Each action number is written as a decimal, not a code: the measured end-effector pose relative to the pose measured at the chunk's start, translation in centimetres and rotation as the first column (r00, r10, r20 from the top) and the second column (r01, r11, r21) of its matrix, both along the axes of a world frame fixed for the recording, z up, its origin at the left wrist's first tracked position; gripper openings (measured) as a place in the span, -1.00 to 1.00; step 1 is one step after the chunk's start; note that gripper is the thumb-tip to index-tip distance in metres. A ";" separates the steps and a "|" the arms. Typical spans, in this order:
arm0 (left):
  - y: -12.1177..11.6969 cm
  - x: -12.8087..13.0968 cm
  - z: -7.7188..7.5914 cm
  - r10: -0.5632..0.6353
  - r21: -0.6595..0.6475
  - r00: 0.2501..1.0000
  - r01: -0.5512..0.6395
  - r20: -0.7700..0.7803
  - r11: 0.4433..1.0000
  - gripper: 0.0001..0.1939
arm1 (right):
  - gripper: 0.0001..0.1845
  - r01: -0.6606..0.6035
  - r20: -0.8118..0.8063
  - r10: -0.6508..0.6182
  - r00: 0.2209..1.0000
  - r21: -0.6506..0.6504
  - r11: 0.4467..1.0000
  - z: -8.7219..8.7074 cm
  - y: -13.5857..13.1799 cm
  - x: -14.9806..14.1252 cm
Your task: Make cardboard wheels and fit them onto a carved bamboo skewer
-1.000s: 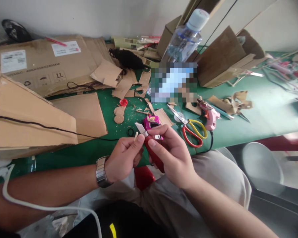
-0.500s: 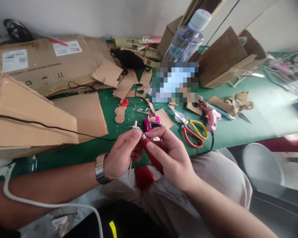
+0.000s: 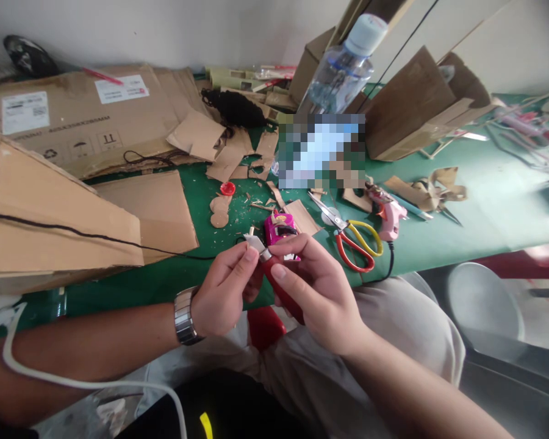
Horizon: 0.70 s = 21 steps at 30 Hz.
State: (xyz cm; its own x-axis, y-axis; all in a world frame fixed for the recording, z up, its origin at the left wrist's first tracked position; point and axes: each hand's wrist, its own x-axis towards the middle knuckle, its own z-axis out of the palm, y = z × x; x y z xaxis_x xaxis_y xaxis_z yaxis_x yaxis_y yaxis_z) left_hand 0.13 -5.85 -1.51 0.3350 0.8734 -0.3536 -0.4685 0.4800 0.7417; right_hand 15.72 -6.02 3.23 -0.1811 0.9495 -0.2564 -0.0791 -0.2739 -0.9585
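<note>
My right hand [image 3: 318, 286] is closed around the red handle of a craft knife [image 3: 280, 285], its short angled blade pointing up and left. My left hand [image 3: 231, 283] pinches a thin wooden stick [image 3: 251, 230], whose pale tip shows just behind the blade; the rest of the stick is hidden by the fingers. The left thumb presses at the flat of the blade. Just beyond the hands sits a small pink and black object [image 3: 279, 227], partly covered by my right fingers.
Scissors [image 3: 343, 228] with red and yellow handles and a pink glue gun [image 3: 388, 213] lie to the right. Cardboard scraps [image 3: 238, 152] and a red cap [image 3: 227, 188] lie ahead. A cardboard structure [image 3: 64, 213] stands left, a water bottle [image 3: 338, 76] at the back. Black cord crosses the left side.
The knife blade has moved left across the stick, under my left thumb. The stick's lower length, visible below my left hand half a second ago, is now hidden.
</note>
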 end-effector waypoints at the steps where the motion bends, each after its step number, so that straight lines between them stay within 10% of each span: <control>1: 0.0 0.0 0.0 -0.001 0.002 1.000 0.001 0.000 1.000 -0.45 | -0.69 0.001 0.013 -0.001 1.000 0.004 1.000 0.0 0.0 0.0; 21: 0.5 0.1 0.6 -0.029 0.026 0.999 0.028 0.015 0.999 -0.41 | -0.68 0.018 0.008 -0.018 1.000 -0.001 1.000 -0.1 0.2 0.0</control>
State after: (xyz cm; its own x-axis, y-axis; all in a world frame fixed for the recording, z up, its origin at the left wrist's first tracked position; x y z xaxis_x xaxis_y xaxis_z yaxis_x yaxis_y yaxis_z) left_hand 0.23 -5.31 -0.96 0.3651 0.8720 -0.3261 -0.4663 0.4744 0.7466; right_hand 15.73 -5.77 3.13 -0.1617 0.9524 -0.2586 -0.0768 -0.2734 -0.9588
